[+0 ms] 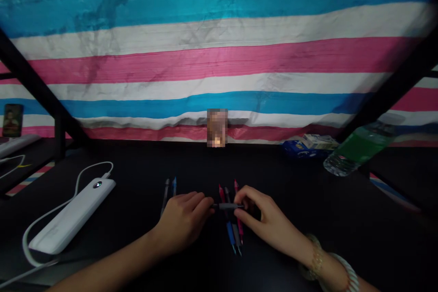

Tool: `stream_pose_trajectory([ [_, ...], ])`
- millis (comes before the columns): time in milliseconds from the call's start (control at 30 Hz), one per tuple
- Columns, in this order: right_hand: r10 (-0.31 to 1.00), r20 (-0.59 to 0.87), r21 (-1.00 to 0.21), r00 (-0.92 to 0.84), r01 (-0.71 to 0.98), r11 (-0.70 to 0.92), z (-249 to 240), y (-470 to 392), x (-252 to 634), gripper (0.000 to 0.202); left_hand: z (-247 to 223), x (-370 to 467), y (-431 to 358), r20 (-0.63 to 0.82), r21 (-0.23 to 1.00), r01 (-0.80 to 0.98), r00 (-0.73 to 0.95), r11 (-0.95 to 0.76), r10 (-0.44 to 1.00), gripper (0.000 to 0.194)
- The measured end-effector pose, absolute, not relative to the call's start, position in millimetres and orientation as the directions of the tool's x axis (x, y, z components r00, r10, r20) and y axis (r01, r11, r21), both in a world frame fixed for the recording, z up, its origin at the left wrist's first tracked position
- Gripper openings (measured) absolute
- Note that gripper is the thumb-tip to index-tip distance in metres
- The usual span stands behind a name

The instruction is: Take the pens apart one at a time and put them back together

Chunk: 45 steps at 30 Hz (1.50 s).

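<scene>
My left hand [185,221] and my right hand [265,221] meet over a dark table [137,246] and hold one pen [227,206] crosswise between their fingertips. The pen has a grey grip and a dark tip toward the left hand. Under it lie several pens [234,230], red, blue and dark, pointing away from me. Two more pens [170,191], one dark and one blue, lie just left of my left hand. Bracelets sit on my right wrist.
A white power bank [73,221] with a white cable lies at the left. A green-labelled plastic bottle [359,148] lies on its side at the right, next to a blue and white packet [310,145]. A striped cloth [219,54] hangs behind; black frame bars cross both sides.
</scene>
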State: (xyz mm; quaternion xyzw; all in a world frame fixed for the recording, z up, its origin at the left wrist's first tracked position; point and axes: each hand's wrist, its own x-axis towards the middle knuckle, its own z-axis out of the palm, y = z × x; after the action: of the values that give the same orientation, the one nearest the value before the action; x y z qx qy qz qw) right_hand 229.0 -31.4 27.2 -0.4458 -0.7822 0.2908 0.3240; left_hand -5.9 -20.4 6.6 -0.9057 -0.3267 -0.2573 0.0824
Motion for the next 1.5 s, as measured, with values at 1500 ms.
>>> stream_pose_trajectory([
  [1500, 0.981, -0.181, -0.949, 0.063, -0.271, -0.158, 8, -7, 244, 0.014, 16, -23, 4, 0.149, 0.965, 0.182, 0.204, -0.187, 0.968, 0.022],
])
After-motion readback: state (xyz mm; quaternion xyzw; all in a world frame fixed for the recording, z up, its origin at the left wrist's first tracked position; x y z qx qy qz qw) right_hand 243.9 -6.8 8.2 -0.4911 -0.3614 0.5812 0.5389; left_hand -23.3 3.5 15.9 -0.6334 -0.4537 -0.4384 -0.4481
